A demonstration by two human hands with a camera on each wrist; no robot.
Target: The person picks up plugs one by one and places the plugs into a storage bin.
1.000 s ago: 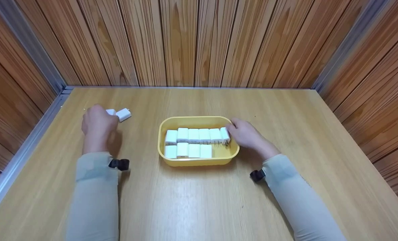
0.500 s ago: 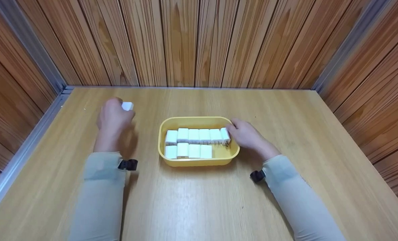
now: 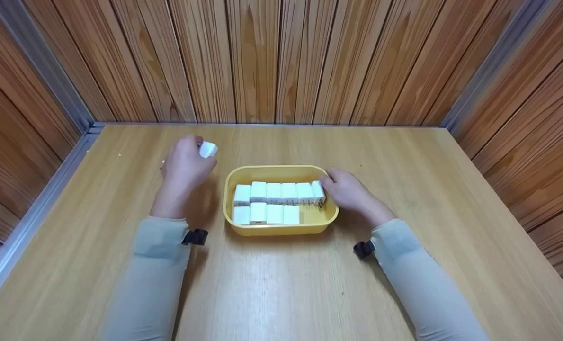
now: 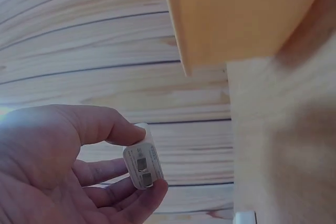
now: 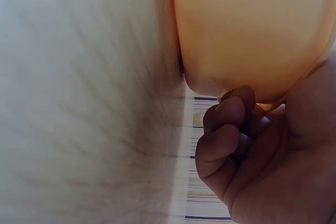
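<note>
My left hand [image 3: 186, 161] pinches a white charger plug [image 3: 208, 149] between thumb and fingers, above the table to the left of the yellow plastic basket [image 3: 281, 230]. In the left wrist view the charger plug [image 4: 143, 166] turns its face with two metal prongs toward the camera. My right hand [image 3: 352, 192] grips the basket's right end, with fingers curled beneath the rim in the right wrist view. Inside the basket several white charger plugs [image 3: 274, 192] stand in two rows, the front row shorter, leaving its right end bare.
Another small white piece [image 4: 245, 217] lies on the table at the bottom of the left wrist view; in the head view my left hand mostly hides it. Wood-panelled walls [image 3: 281, 61] close off the table [image 3: 281, 284] at the back and sides.
My left hand has picked up a charger plug from the far left of the table and carried it right, toward the basket. The right hand and basket have stayed in place.
</note>
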